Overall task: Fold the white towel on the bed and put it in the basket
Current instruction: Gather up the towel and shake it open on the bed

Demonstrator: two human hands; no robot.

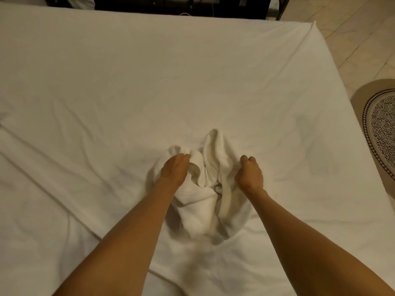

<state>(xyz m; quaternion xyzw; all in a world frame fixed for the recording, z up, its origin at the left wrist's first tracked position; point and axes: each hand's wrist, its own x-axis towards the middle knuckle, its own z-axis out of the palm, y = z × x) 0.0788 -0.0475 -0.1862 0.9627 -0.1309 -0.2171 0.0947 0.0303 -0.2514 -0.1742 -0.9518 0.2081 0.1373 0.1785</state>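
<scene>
Towel: a white, soft terry-cloth towel (205, 189) was recorded lying crumpled in a loose heap on the bed, nearer the near edge than the far edge and roughly midway between the left and right edges. It was not yet spread flat, and no fold had been made.

Bed: a wide mattress covered by a white, lightly creased fitted sheet (149, 77) was noted as the carrying surface; its far right corner was seen against the pale tiled floor (352, 28).

Left hand (174, 169): it was seen laid on the left part of the heap, fingers curled into the cloth, apparently pinching a fold.

Right hand (249, 175): it was seen closed on the right part of the heap, fingers bunched over the cloth in a grip.

Basket: none was visible; its place could not be told.

Other: an oval woven rug with a dark patterned centre and pale border (380, 129) was noted on the floor beyond the right edge of the bed; dark furniture (171, 5) was seen past the far edge.

Step in hand, as judged: the heap was being taken up for spreading. It would be done well if two adjacent corners were found and gripped, the cloth lifted and shaken out, then laid flat toward the middle of the bed with edges squared before the first fold. Only towel, not sheet, should be pinched, since both are white and easily confused.

Markings: no brand, label or legible writing was found.
</scene>
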